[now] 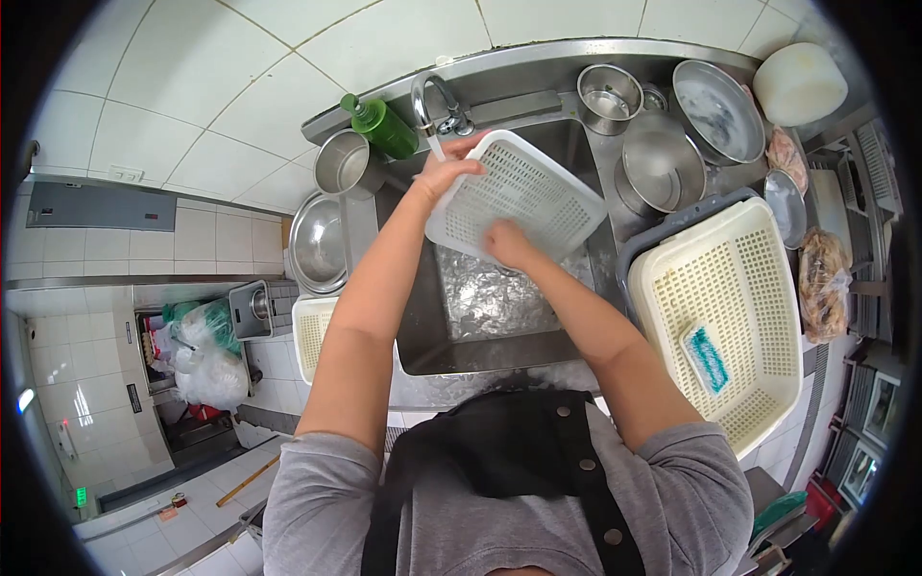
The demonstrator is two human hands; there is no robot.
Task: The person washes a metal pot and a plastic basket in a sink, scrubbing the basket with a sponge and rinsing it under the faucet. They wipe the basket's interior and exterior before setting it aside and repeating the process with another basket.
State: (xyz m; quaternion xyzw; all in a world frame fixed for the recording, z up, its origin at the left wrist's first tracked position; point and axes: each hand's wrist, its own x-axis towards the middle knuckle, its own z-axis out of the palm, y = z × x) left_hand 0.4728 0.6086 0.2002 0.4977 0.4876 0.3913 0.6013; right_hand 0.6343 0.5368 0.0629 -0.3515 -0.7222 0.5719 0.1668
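Observation:
A white perforated basket (552, 192) is tilted above the steel sink (418, 331). My left hand (449, 176) grips its upper left rim, beside the running faucet (425, 101). My right hand (509, 243) is closed against the inside of the basket near its lower edge; it is blurred, and what it holds, if anything, cannot be made out. Shallow water (490, 298) with ripples covers the sink's bottom.
Left of the sink are a green bottle (386, 130), a steel pot (344, 161) and a steel bowl (320, 245). On the right, a cream basket (768, 326) holds a blue-and-white brush (707, 358), with steel pots (663, 168) and a basin (718, 110) behind.

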